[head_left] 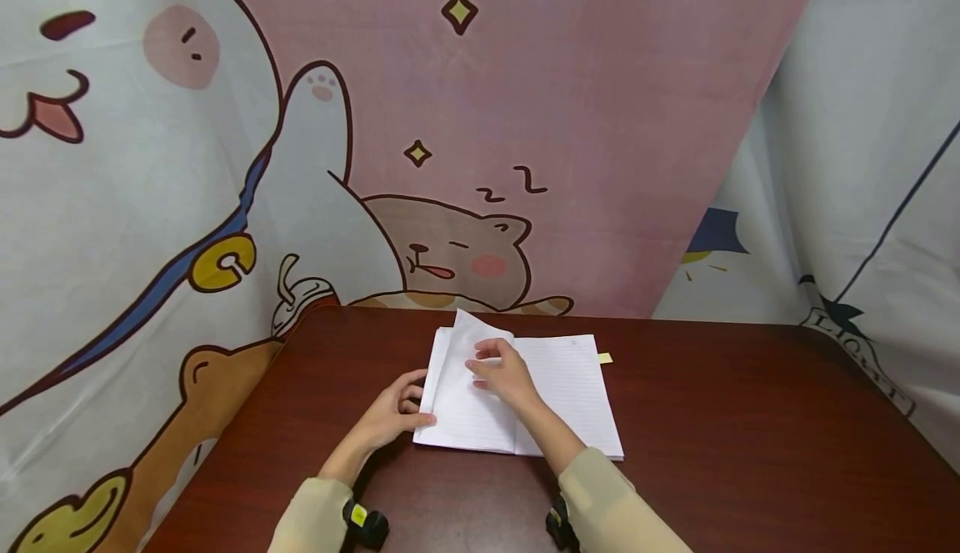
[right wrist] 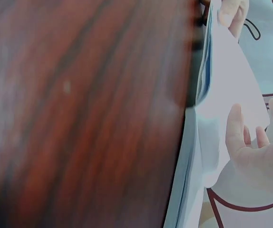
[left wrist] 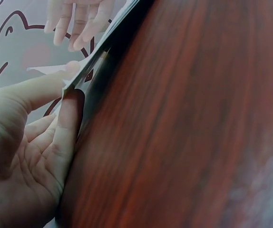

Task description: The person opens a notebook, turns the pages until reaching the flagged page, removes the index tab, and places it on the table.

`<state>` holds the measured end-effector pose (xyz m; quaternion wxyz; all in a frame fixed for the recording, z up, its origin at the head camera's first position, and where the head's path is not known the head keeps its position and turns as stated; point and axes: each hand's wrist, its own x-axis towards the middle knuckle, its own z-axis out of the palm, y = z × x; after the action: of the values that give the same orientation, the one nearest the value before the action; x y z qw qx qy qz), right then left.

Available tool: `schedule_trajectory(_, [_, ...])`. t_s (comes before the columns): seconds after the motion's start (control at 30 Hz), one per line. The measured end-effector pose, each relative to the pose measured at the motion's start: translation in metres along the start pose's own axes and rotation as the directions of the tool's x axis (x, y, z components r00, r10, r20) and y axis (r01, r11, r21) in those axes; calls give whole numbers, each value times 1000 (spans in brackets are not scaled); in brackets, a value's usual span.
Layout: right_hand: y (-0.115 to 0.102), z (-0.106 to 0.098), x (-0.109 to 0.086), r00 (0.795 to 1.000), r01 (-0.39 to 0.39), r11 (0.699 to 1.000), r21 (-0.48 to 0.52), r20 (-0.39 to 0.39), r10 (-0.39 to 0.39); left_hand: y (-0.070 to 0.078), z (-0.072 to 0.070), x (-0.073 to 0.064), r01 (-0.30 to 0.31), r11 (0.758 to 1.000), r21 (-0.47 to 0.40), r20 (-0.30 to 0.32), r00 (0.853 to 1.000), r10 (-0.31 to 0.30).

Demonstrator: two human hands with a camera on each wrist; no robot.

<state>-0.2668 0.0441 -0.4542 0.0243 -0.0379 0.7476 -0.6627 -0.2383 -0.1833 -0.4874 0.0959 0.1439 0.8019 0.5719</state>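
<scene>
An open notebook (head_left: 566,390) with lined white pages lies on the table. On its left half, one leaf (head_left: 463,332) stands askew, its top corner jutting past the pages beneath. My left hand (head_left: 386,415) pinches the notebook's left edge, thumb above and fingers below, as the left wrist view shows. Over the left half is my right hand (head_left: 512,378), fingers loosely bent and spread. In the right wrist view, the fingers of the right hand (right wrist: 262,159) overlap the raised leaf (right wrist: 234,76), with nothing gripped between them.
The dark reddish wooden table (head_left: 735,419) extends on both sides of the notebook. A yellow tab (head_left: 605,359) sticks out from the notebook's right edge. Behind the table hangs a pink and white cartoon cloth (head_left: 600,119). Dark wrist devices (head_left: 367,526) sit by both sleeves.
</scene>
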Motion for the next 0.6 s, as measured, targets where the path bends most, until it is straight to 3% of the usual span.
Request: schedule_trajectory(0.6, [1,-56,5,999,-8,999,36,-48,10,-3,-1,-1,31,999,-21,13,999,-30])
